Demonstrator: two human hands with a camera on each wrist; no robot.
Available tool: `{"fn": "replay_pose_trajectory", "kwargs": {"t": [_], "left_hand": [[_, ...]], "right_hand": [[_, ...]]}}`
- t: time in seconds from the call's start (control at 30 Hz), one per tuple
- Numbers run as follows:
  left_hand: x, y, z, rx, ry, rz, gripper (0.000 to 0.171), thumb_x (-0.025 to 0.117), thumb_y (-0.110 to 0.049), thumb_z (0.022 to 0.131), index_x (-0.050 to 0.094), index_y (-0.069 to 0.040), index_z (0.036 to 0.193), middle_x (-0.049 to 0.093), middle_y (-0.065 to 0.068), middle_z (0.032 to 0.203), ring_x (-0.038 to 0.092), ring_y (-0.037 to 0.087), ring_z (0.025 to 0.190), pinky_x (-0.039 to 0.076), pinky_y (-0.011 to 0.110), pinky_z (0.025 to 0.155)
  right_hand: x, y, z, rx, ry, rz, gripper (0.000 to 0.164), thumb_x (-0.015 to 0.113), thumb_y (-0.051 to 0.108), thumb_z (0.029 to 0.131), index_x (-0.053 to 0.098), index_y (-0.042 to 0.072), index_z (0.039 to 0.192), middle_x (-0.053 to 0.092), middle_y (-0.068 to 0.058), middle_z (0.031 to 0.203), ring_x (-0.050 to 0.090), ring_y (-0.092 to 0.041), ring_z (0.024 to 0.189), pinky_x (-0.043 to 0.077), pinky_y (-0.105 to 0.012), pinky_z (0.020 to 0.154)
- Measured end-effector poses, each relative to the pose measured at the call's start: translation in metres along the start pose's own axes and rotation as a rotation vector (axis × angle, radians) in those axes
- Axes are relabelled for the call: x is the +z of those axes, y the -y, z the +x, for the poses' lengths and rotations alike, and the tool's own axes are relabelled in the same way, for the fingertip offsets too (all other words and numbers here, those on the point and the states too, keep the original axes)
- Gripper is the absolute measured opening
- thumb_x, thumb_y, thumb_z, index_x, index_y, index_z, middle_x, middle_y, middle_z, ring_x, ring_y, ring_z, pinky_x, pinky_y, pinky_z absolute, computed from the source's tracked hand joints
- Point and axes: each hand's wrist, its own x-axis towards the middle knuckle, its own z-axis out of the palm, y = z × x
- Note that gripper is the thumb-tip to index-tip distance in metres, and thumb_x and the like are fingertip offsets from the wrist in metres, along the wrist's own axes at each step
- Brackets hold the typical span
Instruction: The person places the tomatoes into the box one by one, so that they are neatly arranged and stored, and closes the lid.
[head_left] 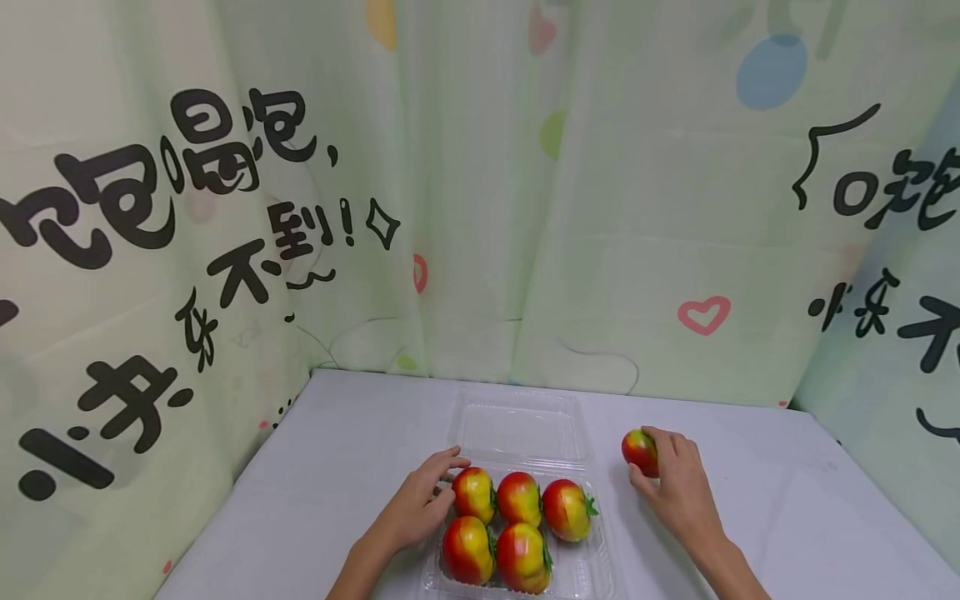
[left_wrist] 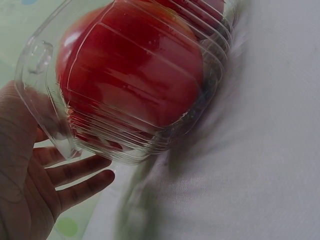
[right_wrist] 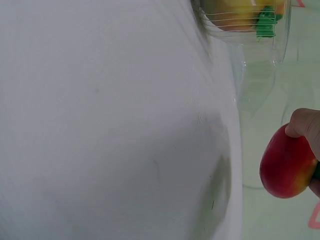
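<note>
A clear plastic box (head_left: 592,567) holds several red-and-yellow fruits (head_left: 519,498) with green leafy tops, set in two rows. My left hand (head_left: 422,500) is at the box's left side, its fingers apart and close to the rim. In the left wrist view, the left hand (left_wrist: 45,175) has its fingers extended beside the box's ribbed wall. To the right of the box, my right hand (head_left: 678,483) grips one more fruit (head_left: 639,452) between thumb and fingers. The right wrist view shows this red fruit (right_wrist: 285,162) held above the table, partly covered by the hand.
The box's clear lid (head_left: 521,427) lies folded back behind it on the white-covered table (head_left: 360,425). Pale green curtains (head_left: 480,208) with black lettering and coloured shapes enclose the table at the back and both sides.
</note>
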Motion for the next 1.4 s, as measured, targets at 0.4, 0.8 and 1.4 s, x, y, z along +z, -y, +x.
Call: {"fn": "replay_pose_trajectory", "kwargs": {"t": [0.4,0.8,1.4], "left_hand": [[0.0,0.001,0.0,-0.001,0.001,-0.001,0.044,0.049,-0.009,0.096,0.057,-0.003,0.139,0.045,0.02,0.156,0.062,0.032,0.121,0.054,0.05,0.1],[0.0,0.0,0.0,0.0,0.004,0.001,0.045,0.048,-0.01,0.095,0.057,-0.002,0.139,0.044,0.02,0.156,0.062,0.031,0.12,0.055,0.049,0.1],[0.0,0.001,0.001,0.0,0.005,0.001,0.046,0.05,-0.01,0.095,0.057,-0.002,0.14,0.044,0.02,0.156,0.062,0.031,0.12,0.055,0.049,0.1]], "right_hand": [[-0.01,0.018,-0.007,0.038,0.014,0.015,0.063,0.085,0.002,0.074,0.055,-0.005,0.129,0.058,-0.029,0.12,0.051,-0.041,0.108,0.058,-0.061,0.085],[-0.018,0.033,-0.014,0.047,0.008,0.039,0.063,0.085,0.002,0.074,0.055,-0.003,0.129,0.058,-0.028,0.121,0.051,-0.041,0.11,0.059,-0.059,0.083],[-0.019,0.041,-0.028,0.03,-0.002,0.039,0.063,0.088,0.006,0.071,0.058,-0.001,0.125,0.062,-0.023,0.116,0.054,-0.036,0.105,0.061,-0.056,0.08]]}}
